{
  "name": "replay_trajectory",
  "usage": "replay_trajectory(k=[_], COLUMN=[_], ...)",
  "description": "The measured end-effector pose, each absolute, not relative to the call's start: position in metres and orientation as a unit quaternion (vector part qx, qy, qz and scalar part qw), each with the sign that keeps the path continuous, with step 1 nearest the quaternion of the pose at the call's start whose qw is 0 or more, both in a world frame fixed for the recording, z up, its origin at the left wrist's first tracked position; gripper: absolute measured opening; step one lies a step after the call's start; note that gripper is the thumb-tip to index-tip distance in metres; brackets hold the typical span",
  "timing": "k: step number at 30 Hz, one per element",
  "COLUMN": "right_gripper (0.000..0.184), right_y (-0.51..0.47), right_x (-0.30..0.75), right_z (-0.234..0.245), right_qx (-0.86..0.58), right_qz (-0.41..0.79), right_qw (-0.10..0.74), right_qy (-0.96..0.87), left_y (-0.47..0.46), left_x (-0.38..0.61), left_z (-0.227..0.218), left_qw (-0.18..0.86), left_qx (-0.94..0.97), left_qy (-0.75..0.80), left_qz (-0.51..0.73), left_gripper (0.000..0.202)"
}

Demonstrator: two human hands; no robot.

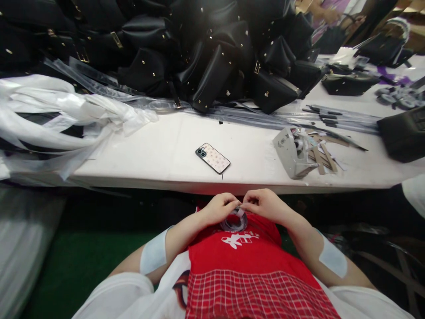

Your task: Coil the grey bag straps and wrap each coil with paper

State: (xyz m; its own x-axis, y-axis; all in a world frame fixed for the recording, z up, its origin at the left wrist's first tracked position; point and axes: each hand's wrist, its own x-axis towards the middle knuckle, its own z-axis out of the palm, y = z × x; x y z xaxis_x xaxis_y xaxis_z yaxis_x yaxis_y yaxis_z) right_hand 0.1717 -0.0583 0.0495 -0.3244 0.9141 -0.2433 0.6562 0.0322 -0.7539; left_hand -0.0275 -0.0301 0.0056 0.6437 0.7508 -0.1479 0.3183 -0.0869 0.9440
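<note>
Above my lap, my left hand (222, 207) and my right hand (262, 203) meet with their fingertips pinched together. Both grip the upper edge of a small coiled strip (235, 221), greyish and partly see-through, with a whitish patch near my fingers. The coil hangs in front of my red apron (239, 257). My fingertips partly cover its top, so what exactly lies between them is hard to make out. Just beyond my hands, a phone in a patterned case (214, 158) lies on the white table (159, 155).
Many black bags (212, 66) are piled along the back. White plastic wrapping (66, 110) is heaped at the left. A tape dispenser (294, 153) stands right of the phone, beside brown strips (327, 157). Clear-wrapped straps (282, 117) run behind. Another person's hand (331, 16) shows at top right.
</note>
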Motion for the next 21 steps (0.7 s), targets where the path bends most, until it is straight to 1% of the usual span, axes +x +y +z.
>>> replay_trajectory(k=[3, 5, 7, 10, 12, 16, 18, 21], right_gripper=[0.024, 0.03, 0.038, 0.044, 0.041, 0.03, 0.027, 0.025], right_y=[-0.051, -0.047, -0.047, -0.052, -0.057, -0.064, -0.064, -0.062], right_x=[0.173, 0.175, 0.176, 0.172, 0.166, 0.157, 0.159, 0.167], right_z=[0.031, 0.017, 0.004, -0.01, -0.013, -0.003, 0.008, 0.022], right_qx=[-0.563, -0.589, -0.601, -0.56, -0.542, -0.554, -0.546, -0.494], right_qz=[0.465, 0.458, 0.481, 0.576, 0.596, 0.536, 0.506, 0.513], right_qw=[0.223, 0.254, 0.262, 0.245, 0.253, 0.29, 0.28, 0.261], right_qy=[-0.646, -0.615, -0.582, -0.543, -0.536, -0.567, -0.607, -0.652], left_y=[-0.037, -0.042, -0.046, -0.05, -0.052, -0.054, -0.054, -0.054], left_x=[-0.024, -0.024, -0.024, -0.027, -0.028, -0.029, -0.028, -0.026], left_z=[0.009, 0.009, 0.01, 0.013, 0.016, 0.018, 0.018, 0.015], left_qw=[0.526, 0.508, 0.503, 0.501, 0.494, 0.471, 0.463, 0.451], left_qx=[0.733, 0.74, 0.739, 0.734, 0.733, 0.734, 0.73, 0.73], left_qy=[0.373, 0.377, 0.374, 0.371, 0.378, 0.407, 0.427, 0.436], left_qz=[0.216, 0.229, 0.245, 0.269, 0.276, 0.271, 0.267, 0.271], left_gripper=[0.025, 0.022, 0.02, 0.019, 0.02, 0.023, 0.025, 0.028])
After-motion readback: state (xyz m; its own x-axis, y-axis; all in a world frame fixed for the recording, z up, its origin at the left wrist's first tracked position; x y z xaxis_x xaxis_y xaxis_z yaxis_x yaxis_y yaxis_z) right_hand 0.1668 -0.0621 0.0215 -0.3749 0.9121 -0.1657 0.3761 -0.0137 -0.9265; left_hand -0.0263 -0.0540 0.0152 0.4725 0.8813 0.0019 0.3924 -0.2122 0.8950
